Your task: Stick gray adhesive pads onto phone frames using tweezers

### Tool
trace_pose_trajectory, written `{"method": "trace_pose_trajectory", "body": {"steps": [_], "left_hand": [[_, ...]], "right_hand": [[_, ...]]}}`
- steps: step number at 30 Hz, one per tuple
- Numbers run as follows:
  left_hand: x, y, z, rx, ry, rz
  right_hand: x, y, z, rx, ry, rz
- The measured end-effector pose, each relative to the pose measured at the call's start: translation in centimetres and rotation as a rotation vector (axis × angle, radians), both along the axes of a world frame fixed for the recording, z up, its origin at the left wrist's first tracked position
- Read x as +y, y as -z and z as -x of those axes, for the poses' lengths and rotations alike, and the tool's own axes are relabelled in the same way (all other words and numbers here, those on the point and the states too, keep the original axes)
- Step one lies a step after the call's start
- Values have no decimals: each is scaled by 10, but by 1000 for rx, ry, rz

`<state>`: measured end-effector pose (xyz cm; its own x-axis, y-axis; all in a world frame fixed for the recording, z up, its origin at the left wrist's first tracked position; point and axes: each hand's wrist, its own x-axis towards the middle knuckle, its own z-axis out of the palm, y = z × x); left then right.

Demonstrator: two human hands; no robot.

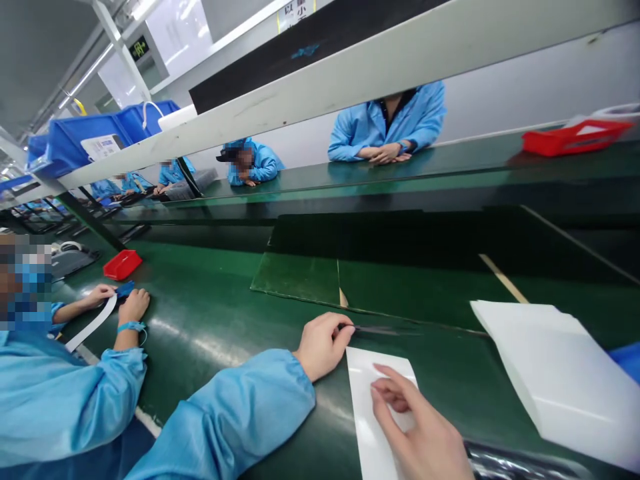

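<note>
My left hand (323,347), coming out of a light blue sleeve, pinches a thin dark strip (385,330), possibly film, just above the green belt. My right hand (415,427) lies with curled fingers on a white paper sheet (363,393). That sheet rests on the belt just below my left hand, and part of it is hidden under my right hand. A larger white sheet stack (555,380) lies to the right of my right hand, apart from it.
A green conveyor belt (210,347) runs across the view. A co-worker's hands (117,300) hold a blue item at its left side, near a red tray (123,265). Crumpled dark plastic (520,463) lies at the lower right. A pale overhead beam (320,93) crosses the view, with blue bins (85,140) and more co-workers beyond.
</note>
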<state>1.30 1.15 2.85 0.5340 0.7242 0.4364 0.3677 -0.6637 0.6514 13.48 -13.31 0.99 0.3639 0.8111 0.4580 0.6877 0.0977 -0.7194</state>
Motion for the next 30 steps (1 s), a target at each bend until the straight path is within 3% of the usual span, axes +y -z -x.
{"method": "trace_pose_trajectory", "body": {"steps": [6, 9, 18, 23, 30], "left_hand": [[-7, -3, 3, -170, 192, -450], [-9, -5, 3, -187, 259, -574], [-23, -10, 19, -158, 290, -467], [-20, -1, 22, -199, 402, -504], [-18, -2, 26, -144, 481, -588]], "right_hand": [[-3, -7, -2, 93, 95, 185], [-2, -5, -3, 91, 105, 193], [-12, -11, 12, 200, -26, 49], [-10, -14, 15, 196, 21, 13], [-11, -15, 13, 132, 7, 7]]}}
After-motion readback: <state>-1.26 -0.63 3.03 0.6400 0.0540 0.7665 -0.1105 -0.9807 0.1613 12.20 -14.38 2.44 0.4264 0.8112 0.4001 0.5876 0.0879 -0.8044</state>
